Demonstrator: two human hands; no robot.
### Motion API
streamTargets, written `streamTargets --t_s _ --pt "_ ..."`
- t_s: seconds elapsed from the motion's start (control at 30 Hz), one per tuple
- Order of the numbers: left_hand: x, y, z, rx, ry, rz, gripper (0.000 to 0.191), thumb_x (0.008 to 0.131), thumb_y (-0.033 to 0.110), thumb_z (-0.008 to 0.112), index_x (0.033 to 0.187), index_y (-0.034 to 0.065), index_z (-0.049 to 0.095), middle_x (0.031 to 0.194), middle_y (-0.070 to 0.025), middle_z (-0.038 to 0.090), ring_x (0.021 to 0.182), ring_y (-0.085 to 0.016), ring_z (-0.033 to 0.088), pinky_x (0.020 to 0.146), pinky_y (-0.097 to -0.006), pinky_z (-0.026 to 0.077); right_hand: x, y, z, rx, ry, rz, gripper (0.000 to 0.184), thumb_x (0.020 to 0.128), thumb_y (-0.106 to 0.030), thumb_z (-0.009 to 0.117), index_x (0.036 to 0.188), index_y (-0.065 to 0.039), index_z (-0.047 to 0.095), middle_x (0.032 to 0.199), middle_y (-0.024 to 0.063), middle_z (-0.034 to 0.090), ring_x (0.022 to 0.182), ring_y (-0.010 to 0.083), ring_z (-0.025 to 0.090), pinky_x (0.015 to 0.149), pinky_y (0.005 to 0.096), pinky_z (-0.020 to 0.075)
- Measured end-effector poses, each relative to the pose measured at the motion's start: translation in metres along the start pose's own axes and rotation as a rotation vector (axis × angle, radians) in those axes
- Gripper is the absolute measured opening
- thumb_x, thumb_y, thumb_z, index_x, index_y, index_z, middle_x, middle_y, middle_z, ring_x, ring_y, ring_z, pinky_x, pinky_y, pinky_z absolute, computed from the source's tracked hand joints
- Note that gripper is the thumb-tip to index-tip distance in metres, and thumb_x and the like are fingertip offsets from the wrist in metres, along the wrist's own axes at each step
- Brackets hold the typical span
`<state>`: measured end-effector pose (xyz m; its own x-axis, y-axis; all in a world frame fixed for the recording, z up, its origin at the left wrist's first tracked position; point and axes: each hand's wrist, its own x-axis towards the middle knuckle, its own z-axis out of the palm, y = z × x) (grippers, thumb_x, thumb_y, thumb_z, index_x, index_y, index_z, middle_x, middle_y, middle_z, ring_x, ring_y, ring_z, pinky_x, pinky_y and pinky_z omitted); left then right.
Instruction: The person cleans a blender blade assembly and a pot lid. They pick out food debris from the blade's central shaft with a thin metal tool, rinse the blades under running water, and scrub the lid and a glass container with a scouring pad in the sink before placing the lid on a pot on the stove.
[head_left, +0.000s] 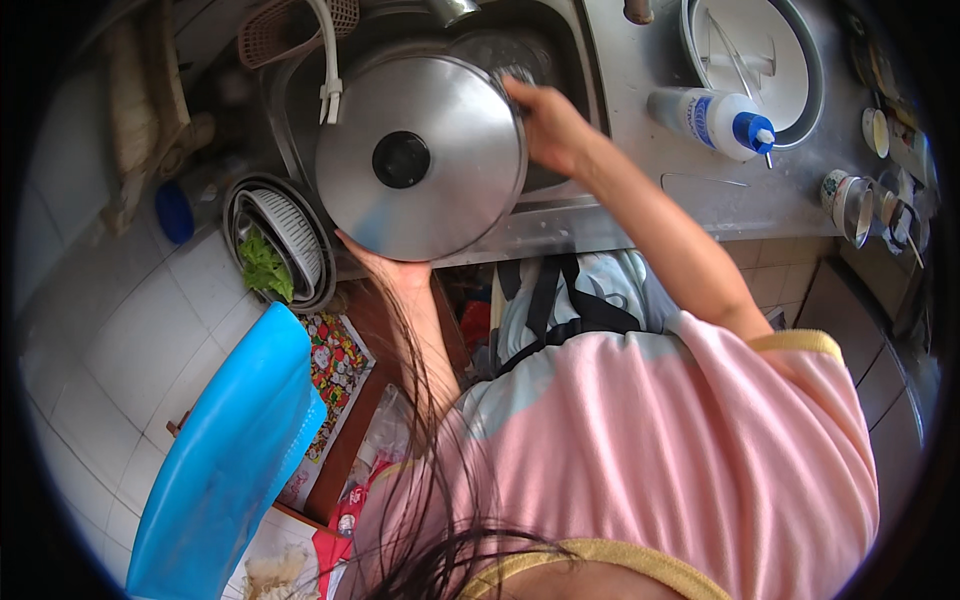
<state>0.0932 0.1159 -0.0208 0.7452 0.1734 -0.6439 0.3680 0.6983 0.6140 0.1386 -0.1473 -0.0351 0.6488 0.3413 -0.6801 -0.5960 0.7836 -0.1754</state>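
Observation:
A round stainless steel pot lid (465, 180) with a black knob spans both hands, its knob side facing me, above the sink (592, 82). My left hand (394, 270) grips the lid's near rim, its fingers partly hidden beneath. At the lid's upper right rim is my right hand (547, 124), thumb and fingers closed on the edge. Behind the lid, the faucet (454, 9) reaches over the basin, where something clear or wet shows, too blurred to name. Whatever lies directly under the lid is hidden.
Left of the lid, stacked colanders and bowls (322, 281) hold leafy greens (264, 266). A plastic basket (259, 41) hangs at the sink's back left. On the steel counter (637, 195) are a squeeze bottle (675, 112) and a large basin (816, 90). A blue sheet (225, 442) stands lower left.

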Motion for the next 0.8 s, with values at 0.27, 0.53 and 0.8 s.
streamTargets --t_s 0.27,0.53,0.8 --pt "-0.026 -0.005 0.007 0.03 0.262 0.009 0.07 0.094 0.069 0.033 0.136 0.0149 0.051 0.137 0.0005 0.052 0.126 -0.023 0.048 0.107 -0.0408 0.039 -0.005 0.061 -0.021 -0.455 0.431 -0.056 0.035 0.1 -0.027 0.049 0.128 -0.005 0.045 0.117 0.0138 0.06 0.101 0.0254 0.063 0.087 0.0409 0.0519" --pt "-0.025 -0.017 0.016 0.121 0.299 0.053 0.068 0.097 0.066 0.031 0.143 0.0179 0.043 0.15 0.0004 0.039 0.136 -0.023 0.037 0.113 -0.0451 0.029 0.121 0.01 -0.065 -1.467 0.581 -0.721 0.033 0.081 -0.022 0.071 0.109 -0.004 0.063 0.116 0.0144 0.063 0.111 0.0376 0.055 0.093 0.0466 0.0434" --pt "-0.012 -0.024 0.037 0.111 0.283 0.076 0.069 0.099 0.063 0.031 0.142 0.0105 0.042 0.146 -0.0044 0.043 0.132 -0.023 0.042 0.111 -0.0417 0.034 0.012 0.089 -0.017 -1.21 0.24 -1.082 0.032 0.078 -0.007 0.068 0.109 -0.002 0.064 0.12 0.0169 0.061 0.116 0.036 0.054 0.098 0.0416 0.0455"
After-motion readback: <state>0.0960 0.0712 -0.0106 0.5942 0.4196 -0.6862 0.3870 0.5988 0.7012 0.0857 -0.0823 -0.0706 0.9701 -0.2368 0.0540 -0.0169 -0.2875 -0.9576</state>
